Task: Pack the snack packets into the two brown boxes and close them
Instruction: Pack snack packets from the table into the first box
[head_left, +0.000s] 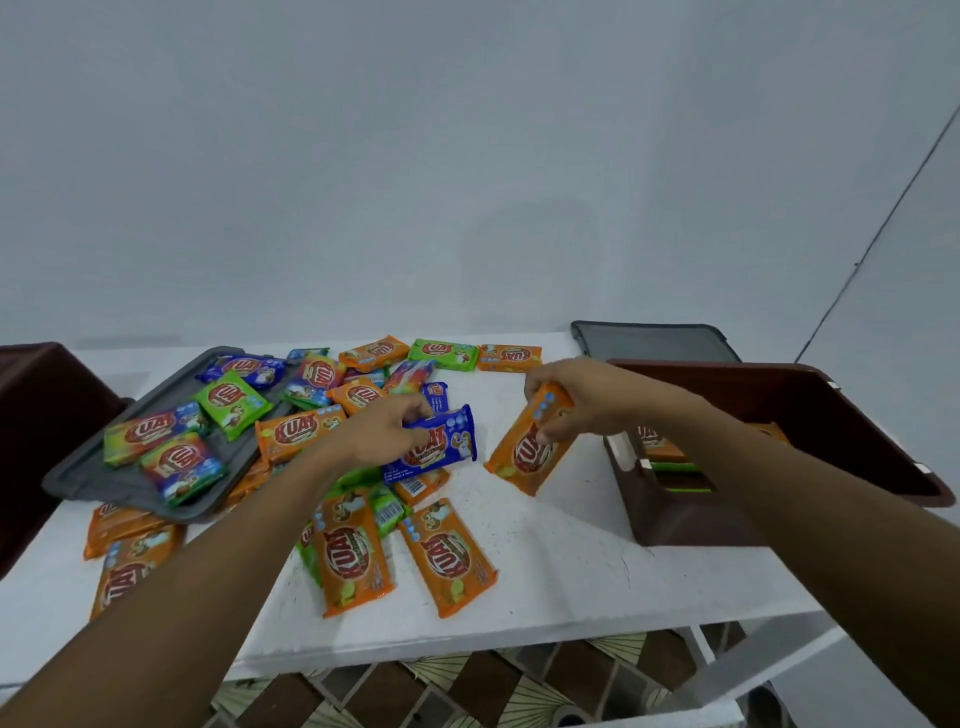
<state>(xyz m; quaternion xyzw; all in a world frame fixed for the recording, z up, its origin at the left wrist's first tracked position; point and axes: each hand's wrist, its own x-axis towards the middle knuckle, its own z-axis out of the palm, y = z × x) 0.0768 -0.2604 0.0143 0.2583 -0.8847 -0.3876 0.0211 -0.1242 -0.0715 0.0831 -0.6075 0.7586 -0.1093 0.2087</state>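
An orange packet (524, 457) hangs from the right hand (576, 397), whose fingers are clamped on its top edge. The left hand (374, 434) pinches a blue packet (447, 441) on the table (571, 545). Right of the right fingers stands an open box (831, 415). Left of the left fingers lies a grey lid (104, 478).

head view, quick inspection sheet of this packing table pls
surface: white table, speckled.
job's things: open brown plastic box at right, packets inside; second brown box at left edge, partly out of frame; loose snack packets scattered on the table and on a grey flat lid; dark grey lid behind the right box.
clutter: nothing seen.
hands: left hand grips a blue snack packet; right hand grips an orange snack packet.
cables: thin dark line on the wall, cannot tell if cable.
surroundings: pale wall; patterned floor tiles below.
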